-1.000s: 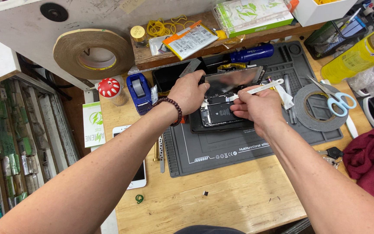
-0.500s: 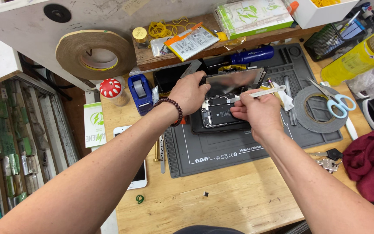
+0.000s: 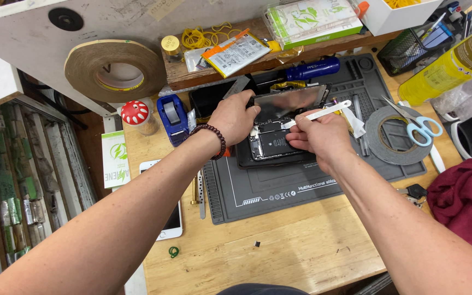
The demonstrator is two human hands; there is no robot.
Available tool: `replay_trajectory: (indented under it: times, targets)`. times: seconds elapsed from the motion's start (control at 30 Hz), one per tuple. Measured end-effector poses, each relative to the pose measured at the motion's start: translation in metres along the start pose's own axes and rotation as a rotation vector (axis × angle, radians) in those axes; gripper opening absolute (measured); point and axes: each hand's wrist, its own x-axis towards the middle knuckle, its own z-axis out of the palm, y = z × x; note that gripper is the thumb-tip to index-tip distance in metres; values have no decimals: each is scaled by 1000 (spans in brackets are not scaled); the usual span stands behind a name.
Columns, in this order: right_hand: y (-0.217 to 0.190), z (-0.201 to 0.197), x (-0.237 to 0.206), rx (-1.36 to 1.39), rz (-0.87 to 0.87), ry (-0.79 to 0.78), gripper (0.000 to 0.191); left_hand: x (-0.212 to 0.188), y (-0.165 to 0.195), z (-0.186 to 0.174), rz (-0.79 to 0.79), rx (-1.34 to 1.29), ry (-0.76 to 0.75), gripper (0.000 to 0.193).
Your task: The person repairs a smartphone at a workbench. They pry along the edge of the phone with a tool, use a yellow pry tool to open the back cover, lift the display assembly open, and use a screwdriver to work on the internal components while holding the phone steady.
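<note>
An opened smartphone lies on a grey work mat, its insides showing. Its screen panel is lifted up at the far edge. My left hand, with a bead bracelet on the wrist, grips the phone's upper left corner and steadies the screen. My right hand holds a white plastic pry tool with its tip down at the phone's top interior.
Scissors rest on a grey tape roll at right. A red cloth, blue screwdriver, blue tape dispenser, large tape roll, second phone and yellow-green bottle surround the mat.
My right hand shifted left and down onto the phone's top, bringing the white tool's tip inside. My left hand stays on the phone's corner.
</note>
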Motion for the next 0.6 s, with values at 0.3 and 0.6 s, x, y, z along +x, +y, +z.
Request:
replay_trajectory:
  times: [0.3,0.6]
  targets:
    - [10,-27,-2,303,-33,3,15,-1,0,-2,-7,1,-27,28]
    - [22,-161,-15,-566,104,339,35,2,-6,0,18,4,8,32]
